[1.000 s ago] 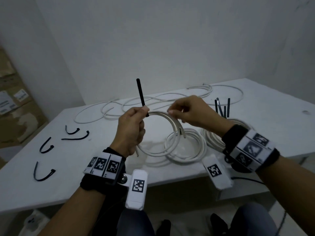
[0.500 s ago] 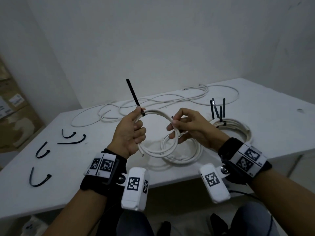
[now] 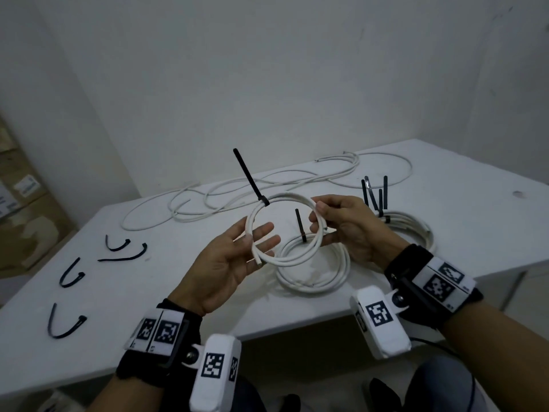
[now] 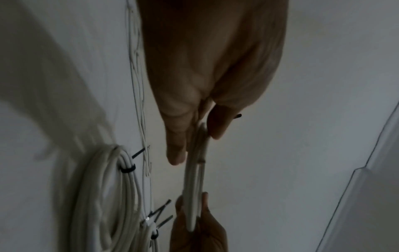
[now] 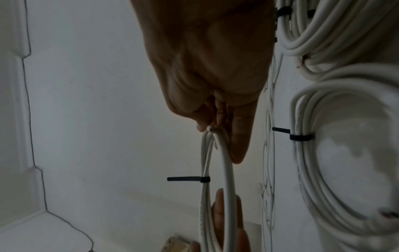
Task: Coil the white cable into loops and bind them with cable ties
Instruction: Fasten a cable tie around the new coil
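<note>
Head cam had my left hand (image 3: 228, 260) nearest, palm up, fingers spread loose, the small white coil (image 3: 283, 230) just resting against them. Right hand (image 3: 346, 227) pinched its far side, held above the table (image 3: 475, 221). Only one black tie (image 3: 252, 179) was on it, so I figured the free end (image 3: 258, 261) could spring loose. Behind lay two finished coils (image 3: 312, 263) and loose cable (image 3: 267, 185).

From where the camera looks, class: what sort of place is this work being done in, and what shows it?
Probably a bare storeroom or workroom, not a home. A plain white table stands in a corner of blank white walls, cardboard boxes are stacked to the left, and loose white cable and black cable ties lie on the table.
</note>
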Action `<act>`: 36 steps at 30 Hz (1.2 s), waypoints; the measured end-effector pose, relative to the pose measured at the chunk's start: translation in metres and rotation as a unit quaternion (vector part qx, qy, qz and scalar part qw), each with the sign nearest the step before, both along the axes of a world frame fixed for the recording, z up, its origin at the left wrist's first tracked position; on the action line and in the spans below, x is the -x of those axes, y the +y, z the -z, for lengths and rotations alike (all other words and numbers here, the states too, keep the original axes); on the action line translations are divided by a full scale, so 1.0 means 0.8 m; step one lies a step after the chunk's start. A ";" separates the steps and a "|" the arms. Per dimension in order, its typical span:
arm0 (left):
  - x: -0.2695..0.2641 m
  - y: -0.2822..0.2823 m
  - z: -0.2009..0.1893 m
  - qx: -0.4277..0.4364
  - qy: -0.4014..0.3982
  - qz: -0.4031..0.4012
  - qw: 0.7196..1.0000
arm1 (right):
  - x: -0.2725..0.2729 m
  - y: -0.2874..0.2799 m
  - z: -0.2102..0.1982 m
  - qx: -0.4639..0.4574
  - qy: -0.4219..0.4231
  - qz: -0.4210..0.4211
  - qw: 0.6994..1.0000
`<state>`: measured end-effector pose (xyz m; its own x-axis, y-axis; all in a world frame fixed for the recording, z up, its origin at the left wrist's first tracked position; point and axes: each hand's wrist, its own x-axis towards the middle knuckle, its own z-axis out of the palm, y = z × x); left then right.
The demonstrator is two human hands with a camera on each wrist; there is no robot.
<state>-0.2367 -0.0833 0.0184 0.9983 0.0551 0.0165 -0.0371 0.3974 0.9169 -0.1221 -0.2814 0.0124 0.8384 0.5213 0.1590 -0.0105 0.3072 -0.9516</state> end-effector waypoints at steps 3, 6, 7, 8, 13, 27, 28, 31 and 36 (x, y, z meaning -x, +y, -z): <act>-0.001 0.001 0.003 -0.036 -0.011 -0.026 0.999 | 0.003 0.003 -0.001 -0.002 0.004 -0.002 1.000; -0.005 -0.005 0.002 -0.060 -0.019 -0.089 0.994 | 0.008 0.006 -0.002 0.000 -0.004 0.011 1.000; -0.007 -0.007 0.003 -0.079 -0.023 -0.102 0.991 | 0.010 0.006 -0.003 0.000 -0.006 0.015 1.000; -0.008 -0.010 0.004 -0.098 -0.028 -0.114 0.988 | 0.011 0.005 -0.003 -0.001 -0.009 0.018 1.000; -0.012 -0.015 0.011 -0.148 -0.033 -0.152 0.977 | 0.015 0.004 -0.001 0.008 -0.032 0.044 0.998; -0.007 -0.022 0.001 -0.206 -0.069 -0.152 0.964 | 0.012 -0.009 0.007 0.051 -0.065 0.056 0.995; -0.006 -0.022 0.000 -0.215 -0.075 -0.141 0.964 | 0.012 -0.011 0.006 0.051 -0.060 0.047 0.996; -0.003 -0.019 0.000 -0.256 -0.086 -0.072 0.960 | 0.012 -0.019 0.004 0.046 -0.038 0.022 0.998; -0.005 -0.009 0.004 -0.365 -0.104 -0.031 0.925 | 0.009 -0.033 -0.001 0.039 -0.017 -0.042 0.998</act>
<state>-0.2325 -0.0904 0.0149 0.9645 0.0103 0.2637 -0.2453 -0.3337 0.9102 -0.1296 -0.3077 0.0129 0.7854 0.6022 0.1430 -0.0002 0.2313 -0.9729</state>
